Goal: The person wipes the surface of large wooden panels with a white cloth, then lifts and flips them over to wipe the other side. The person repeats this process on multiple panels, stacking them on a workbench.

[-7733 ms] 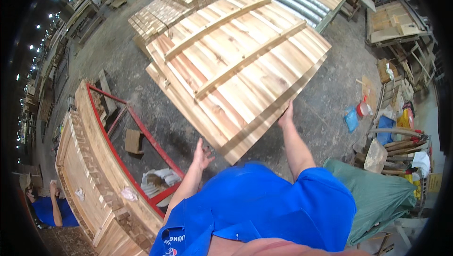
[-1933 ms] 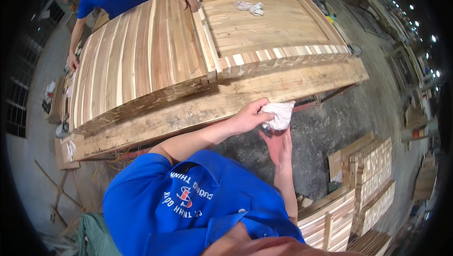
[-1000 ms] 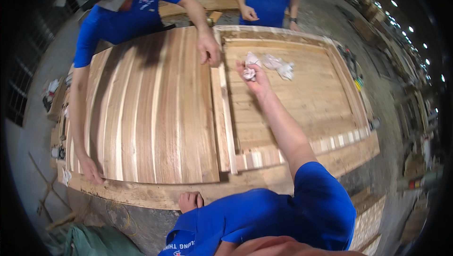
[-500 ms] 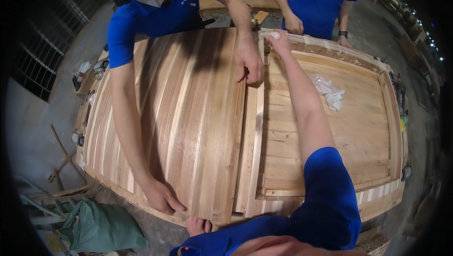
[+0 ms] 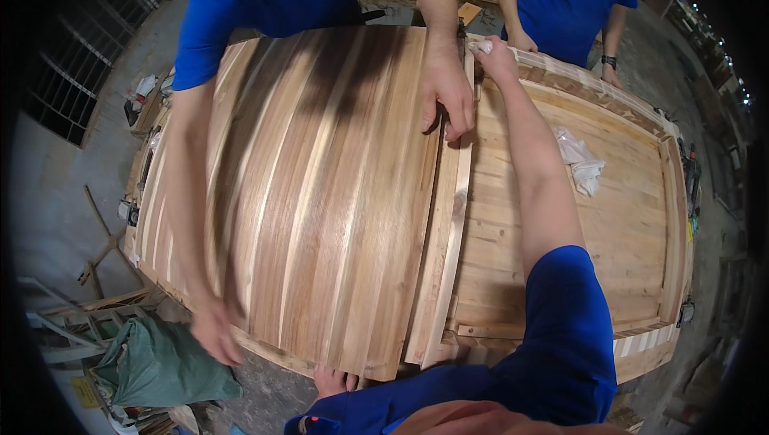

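Note:
A large striped wood panel (image 5: 320,195) lies over the left part of the workbench. My left hand (image 5: 334,380) is at its near edge, low in the picture, with fingers curled against the edge and partly hidden. My right arm stretches across a framed wooden panel (image 5: 625,227) on the right. At that frame's far left corner, my right hand (image 5: 501,60) is closed around a small white wad (image 5: 482,47). Between the two panels runs a narrow wood rail (image 5: 448,251). A co-worker's hand (image 5: 450,94) rests over the striped panel's right edge.
The co-worker's other hand (image 5: 215,331) hangs at the bench's near left edge. Another person in blue (image 5: 565,10) stands at the far side. White crumpled cloths (image 5: 581,161) lie inside the frame. A green sack (image 5: 164,363) sits on the floor, lower left.
The co-worker's hand at the near edge has moved left, off the striped panel. The view has shifted a little. My hands keep their places on the wood.

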Tool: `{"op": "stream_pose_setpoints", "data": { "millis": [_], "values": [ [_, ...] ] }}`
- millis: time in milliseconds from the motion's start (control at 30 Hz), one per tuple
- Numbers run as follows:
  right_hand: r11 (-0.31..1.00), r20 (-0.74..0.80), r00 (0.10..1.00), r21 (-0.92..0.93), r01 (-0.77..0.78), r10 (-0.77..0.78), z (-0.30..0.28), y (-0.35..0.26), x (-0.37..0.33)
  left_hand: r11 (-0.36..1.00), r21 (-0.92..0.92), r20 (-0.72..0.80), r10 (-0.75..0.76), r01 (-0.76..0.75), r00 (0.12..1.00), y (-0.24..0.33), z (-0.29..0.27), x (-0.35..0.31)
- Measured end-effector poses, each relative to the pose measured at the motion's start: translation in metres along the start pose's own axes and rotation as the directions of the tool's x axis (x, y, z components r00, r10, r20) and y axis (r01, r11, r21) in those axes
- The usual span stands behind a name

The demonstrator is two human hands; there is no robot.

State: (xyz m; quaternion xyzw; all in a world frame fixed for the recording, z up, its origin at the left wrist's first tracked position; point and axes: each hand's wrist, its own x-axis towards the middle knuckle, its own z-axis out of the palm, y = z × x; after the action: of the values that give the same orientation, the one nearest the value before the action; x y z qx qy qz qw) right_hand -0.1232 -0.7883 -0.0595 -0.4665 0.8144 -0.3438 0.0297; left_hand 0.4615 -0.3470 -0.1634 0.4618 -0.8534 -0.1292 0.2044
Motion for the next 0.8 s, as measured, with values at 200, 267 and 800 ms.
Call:
{"op": "stream_pose_setpoints", "data": {
  "millis": [200,267,800],
  "values": [
    [0.996,0.006,0.996,-0.002,0.091,-0.091,-0.009,-0.009,-0.034,0.999,0.008,-0.032,-0.039,0.039,0.999,0.003,0.004,-0.008],
    [0.995,0.019,0.995,0.012,0.101,-0.102,-0.015,-0.004,-0.047,1.000,0.021,-0.032,-0.021,0.022,0.999,0.001,0.003,-0.006],
    [0.982,0.137,0.973,0.074,0.176,-0.185,-0.068,-0.015,-0.203,0.997,-0.021,-0.164,0.071,-0.075,0.984,-0.004,0.003,-0.007]
  ]
}}
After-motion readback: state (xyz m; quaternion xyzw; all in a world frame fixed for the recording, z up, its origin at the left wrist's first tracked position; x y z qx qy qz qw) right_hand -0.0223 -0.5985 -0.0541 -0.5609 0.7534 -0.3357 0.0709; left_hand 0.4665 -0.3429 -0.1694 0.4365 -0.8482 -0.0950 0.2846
